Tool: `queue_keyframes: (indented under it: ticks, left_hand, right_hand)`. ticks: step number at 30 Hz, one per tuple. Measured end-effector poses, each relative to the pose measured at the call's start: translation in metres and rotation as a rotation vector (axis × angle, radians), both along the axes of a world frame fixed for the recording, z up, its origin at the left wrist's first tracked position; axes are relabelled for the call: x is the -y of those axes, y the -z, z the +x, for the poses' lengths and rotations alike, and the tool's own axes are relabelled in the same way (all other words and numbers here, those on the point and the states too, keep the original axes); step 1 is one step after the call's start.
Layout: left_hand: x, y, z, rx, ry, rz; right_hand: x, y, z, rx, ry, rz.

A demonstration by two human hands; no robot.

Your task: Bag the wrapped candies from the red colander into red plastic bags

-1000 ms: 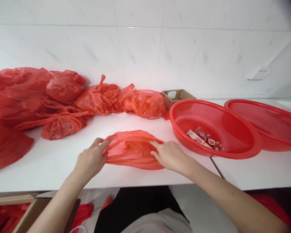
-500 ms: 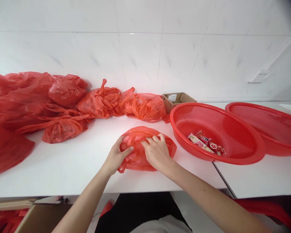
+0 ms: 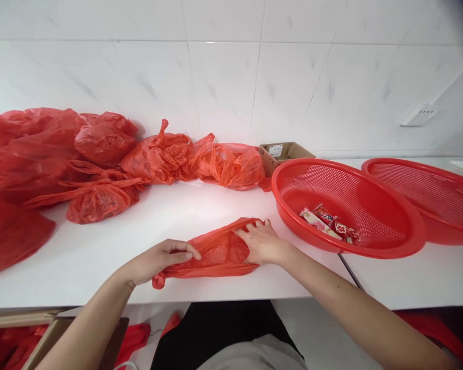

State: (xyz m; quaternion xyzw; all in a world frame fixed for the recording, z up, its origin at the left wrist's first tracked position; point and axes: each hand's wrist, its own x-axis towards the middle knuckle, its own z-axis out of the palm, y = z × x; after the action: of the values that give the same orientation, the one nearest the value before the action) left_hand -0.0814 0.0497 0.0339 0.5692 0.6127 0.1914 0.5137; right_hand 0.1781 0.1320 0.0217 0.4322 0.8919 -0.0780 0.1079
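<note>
A thin red plastic bag [image 3: 219,252] lies stretched sideways on the white table in front of me, low and flattened. My left hand [image 3: 158,259] is closed on its left end, thumb and fingers together, with a small bunched knob of plastic below the fingers. At the right end, my right hand [image 3: 264,242] has its fingers spread over the bag's edge, with some of the fingertips against the plastic. Whatever is inside the bag cannot be made out.
Filled red bags [image 3: 231,164] line the wall, with a larger heap [image 3: 31,154] at the left. A red basket [image 3: 351,205] holding wrapped snacks [image 3: 320,223] stands right, beside another basket [image 3: 428,195] and a small cardboard box [image 3: 285,154]. An open carton [image 3: 46,339] sits below the table.
My left hand has moved left and down, and my right hand slightly right. Between them the bag has gone from a rounded heap to a longer, flatter shape.
</note>
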Motion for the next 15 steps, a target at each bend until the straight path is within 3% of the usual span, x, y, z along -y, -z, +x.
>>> queue_keyframes:
  ticks: [4,7,9,12,15]
  left_hand:
    - [-0.005,0.011,0.005,-0.295,-0.171,0.221]
    - [-0.008,0.015,0.019,-0.402,-0.165,0.431]
    - [-0.008,0.013,0.025,-0.374,-0.155,0.489]
    - [-0.003,0.004,0.028,-0.235,-0.177,0.475]
    - [0.003,-0.004,0.033,-0.041,-0.182,0.349]
  right_hand:
    - [0.019,-0.01,0.002,-0.084,-0.091,0.005]
    - [0.038,-0.04,0.015,-0.312,-0.195,0.045]
    - [0.039,-0.066,0.033,-0.459,-0.191,0.101]
    - [0.012,-0.094,0.074,-0.471,0.05,0.252]
    - [-0.029,-0.089,0.119,-0.123,0.416,0.186]
